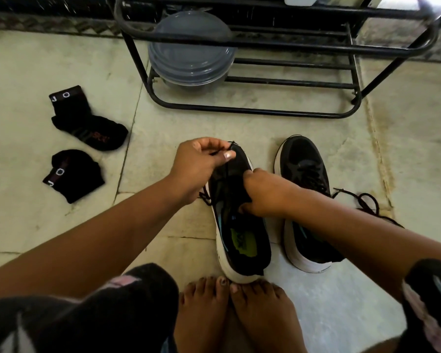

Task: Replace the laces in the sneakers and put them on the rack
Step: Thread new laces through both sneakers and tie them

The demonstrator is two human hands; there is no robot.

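The person sits on the floor with both arms stretched forward over a black sneaker (pixel 236 222) that stands between the two hands, its heel touching the bare toes (pixel 229 286). The left hand (pixel 199 165) is lifted above the toe end of that shoe, fingers curled in, thumb and fingertips pinching a thin black lace (pixel 227 161) that runs taut from the pinch down to the shoe's front. The right hand (pixel 264 193) sits lower, over the middle of the same shoe, fingers bent downward and gripping the tongue area where the eyelets are; the fingertips are hidden against the black upper, so exactly what they catch is hard to tell. Just beyond the right hand, on its outer side, stands the second sneaker (pixel 306 200), still laced, with loose lace ends (pixel 364 202) trailing on the floor past the right forearm. Ahead of both hands, well apart from them, stands a black metal rack (pixel 252 112) with a grey lidded container (pixel 191 57) on its lowest tier. Off to the outer side of the left hand, two black socks (pixel 87 123) lie on the pale tiled floor (pixel 49 72).
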